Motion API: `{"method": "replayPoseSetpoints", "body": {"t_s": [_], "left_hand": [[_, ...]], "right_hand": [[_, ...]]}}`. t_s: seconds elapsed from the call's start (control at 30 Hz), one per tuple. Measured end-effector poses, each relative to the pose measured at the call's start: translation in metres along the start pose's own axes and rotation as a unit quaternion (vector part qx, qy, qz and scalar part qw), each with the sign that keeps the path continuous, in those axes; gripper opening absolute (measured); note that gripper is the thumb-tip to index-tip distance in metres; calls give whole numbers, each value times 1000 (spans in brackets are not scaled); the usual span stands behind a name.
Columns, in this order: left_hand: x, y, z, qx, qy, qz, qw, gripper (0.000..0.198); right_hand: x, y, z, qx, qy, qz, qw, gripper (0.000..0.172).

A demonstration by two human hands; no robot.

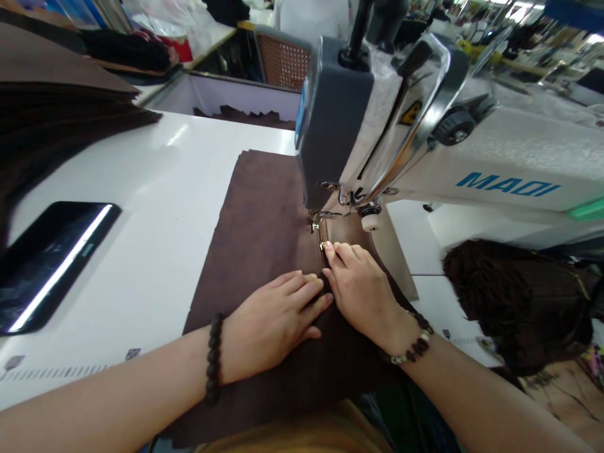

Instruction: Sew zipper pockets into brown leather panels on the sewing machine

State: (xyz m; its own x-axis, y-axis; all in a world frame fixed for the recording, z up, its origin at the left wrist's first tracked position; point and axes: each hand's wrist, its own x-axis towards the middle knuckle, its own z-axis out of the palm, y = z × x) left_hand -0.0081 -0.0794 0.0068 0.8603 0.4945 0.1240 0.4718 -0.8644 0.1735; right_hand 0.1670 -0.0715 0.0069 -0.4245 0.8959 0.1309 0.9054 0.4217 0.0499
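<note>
Both flat: left hand [274, 321] and right hand [361, 289] press brown fabric [255, 233], fingers released; sewing machine [377, 126] hides the needle

Dark brown cloth [264, 220] lies flat on the white table, its zipper [323, 246] edge under the needle.

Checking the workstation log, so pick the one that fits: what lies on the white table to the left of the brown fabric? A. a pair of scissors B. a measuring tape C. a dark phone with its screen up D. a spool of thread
C: a dark phone lies flat, screen up, on the white table, left of the brown fabric that both hands press down.
</note>
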Motion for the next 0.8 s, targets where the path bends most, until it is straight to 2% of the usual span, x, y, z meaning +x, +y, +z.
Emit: {"method": "replayPoseSetpoints", "body": {"t_s": [0.4,0.8], "left_hand": [[20,-37,-4,-1,-24,17,1000,37],[33,-70,-10,-25,-13,56,998,35]], "right_hand": [[33,22,4,50,-16,29,998,41],[59,39,15,144,-41,46,988,28]]}}
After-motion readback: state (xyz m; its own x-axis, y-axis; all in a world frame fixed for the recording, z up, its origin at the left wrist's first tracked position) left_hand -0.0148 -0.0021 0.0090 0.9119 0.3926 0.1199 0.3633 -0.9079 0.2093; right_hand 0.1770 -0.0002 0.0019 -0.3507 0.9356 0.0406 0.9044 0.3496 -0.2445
